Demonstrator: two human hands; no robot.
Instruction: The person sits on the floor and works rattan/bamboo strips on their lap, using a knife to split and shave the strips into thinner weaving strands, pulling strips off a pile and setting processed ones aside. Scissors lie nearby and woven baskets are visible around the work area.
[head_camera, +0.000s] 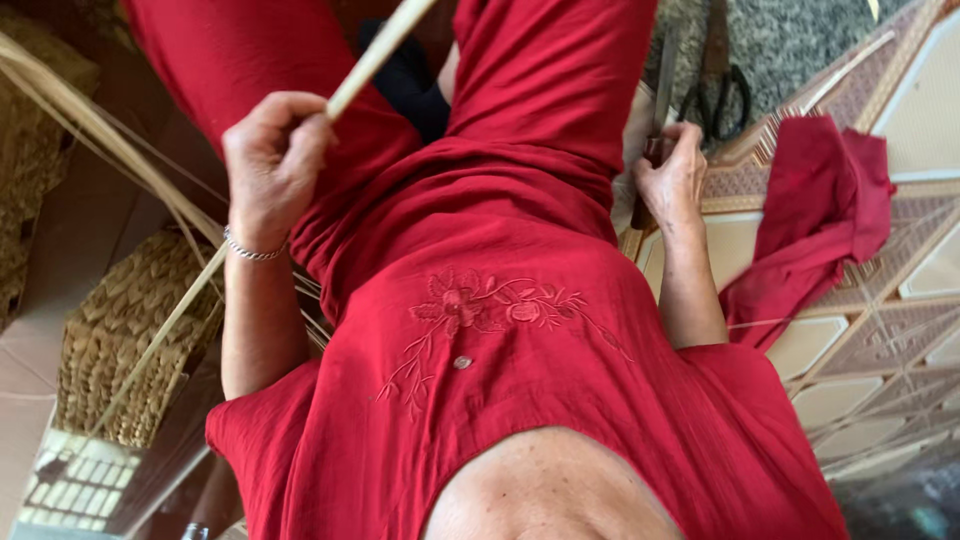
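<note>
From my seat I look straight down the front of a person in a red dress (520, 380) with flower stitching on the chest, which fills the middle of the frame and hides most of the floor between the hands. At centre left, the left hand (272, 160) is closed tight around a long pale cane strip (375, 55) that runs up and right out of the top edge; a silver bracelet (250, 250) sits on that wrist. At upper right of centre, the right hand (672, 178) is curled shut on the handle of a knife (664, 80), whose narrow blade points up toward the top edge. Just right of that blade, a pair of dark scissors (722, 100) lies on the speckled floor. A crumpled red cloth (820, 215) lies on the patterned tiles (900, 330) at right, apart from the right hand. At lower left, a woven basket (125, 335) stands close by the left forearm, with loose thin cane strands (90, 125) sweeping across the upper left over it.
</note>
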